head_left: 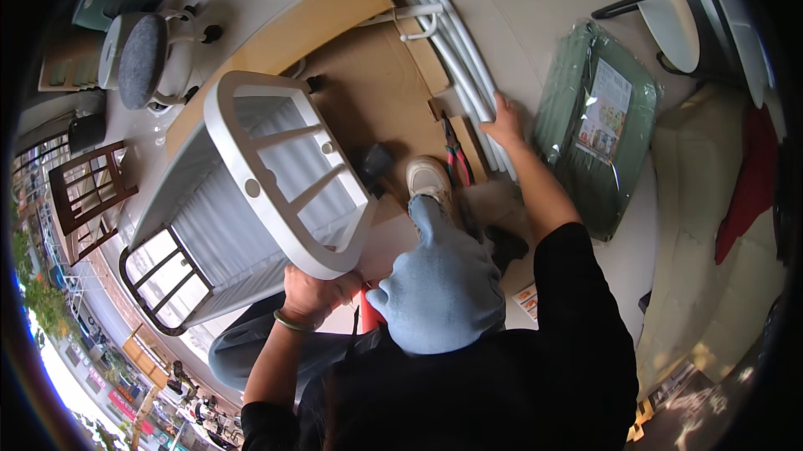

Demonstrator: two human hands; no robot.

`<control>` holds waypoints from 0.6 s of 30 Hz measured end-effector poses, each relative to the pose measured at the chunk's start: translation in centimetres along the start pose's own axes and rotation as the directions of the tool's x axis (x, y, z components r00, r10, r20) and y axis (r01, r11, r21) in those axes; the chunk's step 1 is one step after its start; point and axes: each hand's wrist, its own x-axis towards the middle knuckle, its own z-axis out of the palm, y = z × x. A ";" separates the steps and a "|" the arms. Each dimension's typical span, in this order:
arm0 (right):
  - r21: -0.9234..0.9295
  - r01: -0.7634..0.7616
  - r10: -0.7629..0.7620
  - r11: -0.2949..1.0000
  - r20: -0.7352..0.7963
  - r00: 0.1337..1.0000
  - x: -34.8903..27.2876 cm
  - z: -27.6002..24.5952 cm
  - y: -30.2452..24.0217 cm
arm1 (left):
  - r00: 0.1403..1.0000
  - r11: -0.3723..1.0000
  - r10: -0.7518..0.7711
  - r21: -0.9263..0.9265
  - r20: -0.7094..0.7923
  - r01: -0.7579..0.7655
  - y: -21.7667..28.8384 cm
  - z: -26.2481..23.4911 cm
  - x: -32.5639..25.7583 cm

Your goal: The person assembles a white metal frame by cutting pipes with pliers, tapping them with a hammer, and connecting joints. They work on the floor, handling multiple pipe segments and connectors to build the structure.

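Observation:
A white wooden crib frame (276,175) with slatted sides lies tilted on the floor in front of me. My left hand (314,292) grips its near corner from below. My right hand (504,123) reaches far out and rests on a bundle of long white rails (447,41) lying on the floor. Flattened brown cardboard (376,91) is spread under the frame. My knee in light jeans and a white shoe (428,176) sit between both arms.
A green cushion wrapped in plastic (595,125) lies right of the rails. Red-handled pliers (456,162) lie by the shoe. A grey round stool (142,58) and a dark wooden chair (88,192) stand at the left. A cream sofa (711,225) is at the right.

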 end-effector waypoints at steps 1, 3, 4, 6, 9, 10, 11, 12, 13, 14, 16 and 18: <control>0.018 0.038 -0.039 0.999 0.045 0.998 0.3 -0.2 1.2 | 0.998 0.997 0.054 0.052 -0.015 -0.053 0.0 0.4 -0.2; 0.169 0.001 -0.022 0.986 0.120 0.993 1.1 -0.2 2.5 | 0.996 0.996 0.093 0.009 -0.011 -0.093 -0.9 0.5 -0.3; 0.086 0.009 -0.022 0.996 0.149 0.989 1.5 0.0 2.8 | 0.997 0.997 0.078 0.009 0.009 -0.078 -1.1 0.7 -0.6; -0.078 0.050 -0.033 0.996 0.211 0.977 2.2 0.4 2.8 | 0.998 0.999 0.037 0.038 0.050 -0.039 -1.7 1.1 -0.9; -0.218 0.009 0.043 0.976 0.231 0.972 2.8 0.6 2.3 | 0.996 0.998 0.042 0.041 0.073 -0.045 -2.4 1.4 -1.4; -0.224 0.041 0.011 0.974 0.229 0.973 3.1 0.3 2.2 | 0.998 1.000 -0.004 -0.014 0.065 0.004 -2.6 1.6 -1.4; -0.071 -0.028 0.046 0.997 0.254 0.966 3.2 0.0 2.3 | 0.999 0.999 0.026 0.027 0.045 -0.027 -2.8 1.6 -1.5; 0.076 -0.095 0.067 0.993 0.316 0.946 2.9 -0.3 2.5 | 0.998 0.999 0.027 0.040 0.049 -0.029 -2.9 1.7 -1.8; 0.215 -0.178 0.094 0.960 0.353 0.931 3.1 -0.8 2.7 | 0.998 0.998 0.030 0.050 0.058 -0.033 -3.1 1.8 -2.0; 0.490 -0.336 0.145 0.804 0.387 0.911 2.4 -0.8 3.0 | 0.997 0.997 0.072 0.040 0.026 -0.073 -3.5 2.1 -2.1; 0.626 -0.421 0.176 0.656 0.415 0.892 1.6 -0.6 3.2 | 0.994 0.993 0.106 0.055 -0.006 -0.106 -4.4 2.7 -2.1; 0.374 -0.212 0.100 0.903 0.296 0.950 0.9 0.4 2.8 | 0.994 0.991 0.104 0.084 0.016 -0.105 -5.3 3.3 -2.3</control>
